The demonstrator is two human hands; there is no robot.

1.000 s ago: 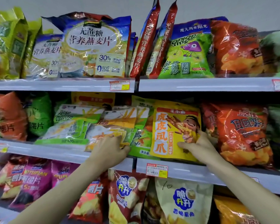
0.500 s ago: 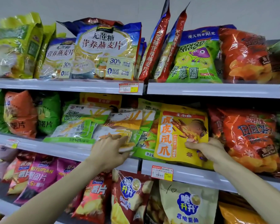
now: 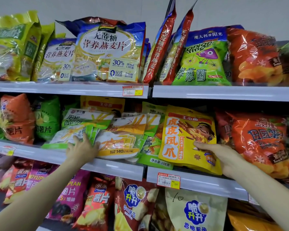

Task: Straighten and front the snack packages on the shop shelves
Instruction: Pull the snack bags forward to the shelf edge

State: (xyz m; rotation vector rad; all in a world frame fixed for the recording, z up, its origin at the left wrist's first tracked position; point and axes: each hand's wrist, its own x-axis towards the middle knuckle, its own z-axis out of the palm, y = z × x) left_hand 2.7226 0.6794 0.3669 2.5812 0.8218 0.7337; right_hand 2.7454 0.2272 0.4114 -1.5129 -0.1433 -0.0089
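On the middle shelf point(image 3: 117, 169) a yellow pouch with orange characters point(image 3: 178, 142) stands tilted, its top leaning left. My right hand point(image 3: 215, 155) pinches its right edge, thumb on the front. To its left lie slumped flat packs: an orange-and-white stack point(image 3: 122, 142) and a green-and-white stack point(image 3: 85, 122). My left hand point(image 3: 83, 147) rests with spread fingers on the lower part of the green-and-white stack, and its thumb touches the orange-and-white stack. More green packs point(image 3: 153, 157) lie partly hidden behind the yellow pouch.
Big orange chip bags point(image 3: 264, 139) crowd the right of the yellow pouch; orange and green chip bags point(image 3: 17, 119) stand at the left. Oatmeal bags point(image 3: 107, 50) and an onion-ring bag point(image 3: 202, 59) fill the top shelf. Snack bags point(image 3: 195, 212) fill the lower shelf.
My left hand has let go of the orange-and-white stack and slid left onto the green-and-white stack. My right hand still holds the yellow pouch. The view has shifted down and left.
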